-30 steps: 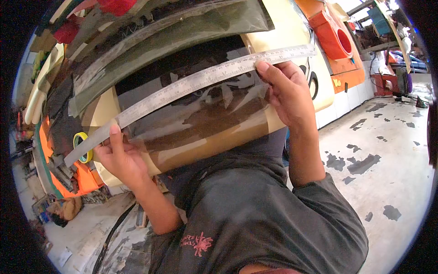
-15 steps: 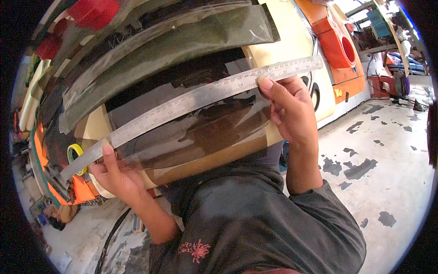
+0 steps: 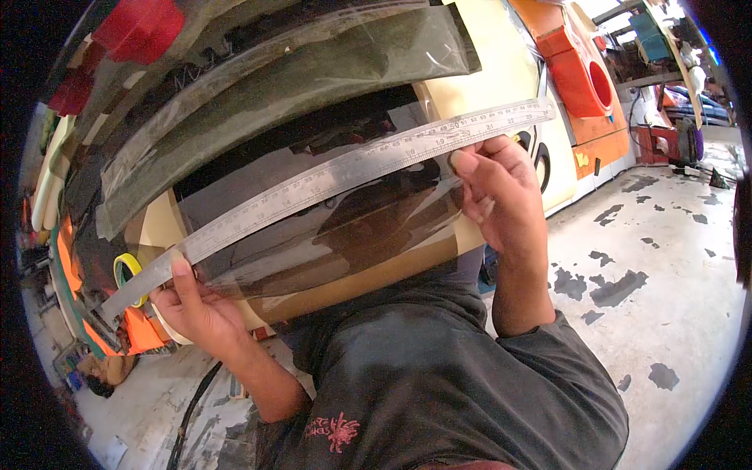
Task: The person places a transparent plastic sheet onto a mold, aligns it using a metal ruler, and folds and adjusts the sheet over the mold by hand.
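Observation:
A long metal ruler lies slantwise across a dark, glossy transparent sheet. My left hand pinches the ruler near its lower left end, thumb on top. Near the upper right end, my right hand has its thumb at the ruler's lower edge and its fingers curled beneath; it seems to grip the sheet's edge with the ruler. Under the sheet is a cream-coloured surface. Beyond the ruler lies a greenish plastic-like strip. A yellow tape roll is beside the ruler's left end.
An orange-red box with a round hole stands at the upper right. Red pieces are at the upper left. A black cable runs over the floor at lower left. Stained floor extends on the right.
The ruler's left end and my left hand have shifted down and left. My right hand and the ruler's right end have moved slightly down and right. Both hands keep hold.

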A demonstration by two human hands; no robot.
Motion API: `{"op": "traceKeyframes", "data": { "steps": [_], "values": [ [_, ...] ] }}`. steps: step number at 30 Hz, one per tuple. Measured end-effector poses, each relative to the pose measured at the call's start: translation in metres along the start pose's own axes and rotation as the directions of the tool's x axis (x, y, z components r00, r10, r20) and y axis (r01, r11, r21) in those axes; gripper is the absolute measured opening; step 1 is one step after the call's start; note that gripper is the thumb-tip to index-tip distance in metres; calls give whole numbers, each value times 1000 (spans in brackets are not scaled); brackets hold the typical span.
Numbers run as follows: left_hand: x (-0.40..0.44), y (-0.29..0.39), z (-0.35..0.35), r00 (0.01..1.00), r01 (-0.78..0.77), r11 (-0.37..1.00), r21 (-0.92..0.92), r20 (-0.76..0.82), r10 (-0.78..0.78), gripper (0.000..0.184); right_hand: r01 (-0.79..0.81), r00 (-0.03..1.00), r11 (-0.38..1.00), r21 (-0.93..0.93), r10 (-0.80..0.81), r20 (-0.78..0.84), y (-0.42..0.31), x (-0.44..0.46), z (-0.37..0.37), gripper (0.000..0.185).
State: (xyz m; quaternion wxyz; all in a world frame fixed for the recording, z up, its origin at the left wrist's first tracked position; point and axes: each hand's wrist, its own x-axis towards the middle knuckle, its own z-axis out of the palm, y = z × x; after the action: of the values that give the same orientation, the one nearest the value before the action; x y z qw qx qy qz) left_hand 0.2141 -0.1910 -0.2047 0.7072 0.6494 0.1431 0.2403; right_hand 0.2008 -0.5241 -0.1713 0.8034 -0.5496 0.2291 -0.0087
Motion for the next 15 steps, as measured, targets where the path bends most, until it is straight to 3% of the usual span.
{"op": "traceKeyframes", "data": {
  "steps": [15],
  "values": [
    [-2,5,6,1000,6,999,-41,28,-4,28,-31,999,999,-20,32,40,-4,-2,1,20]
  ]
}}
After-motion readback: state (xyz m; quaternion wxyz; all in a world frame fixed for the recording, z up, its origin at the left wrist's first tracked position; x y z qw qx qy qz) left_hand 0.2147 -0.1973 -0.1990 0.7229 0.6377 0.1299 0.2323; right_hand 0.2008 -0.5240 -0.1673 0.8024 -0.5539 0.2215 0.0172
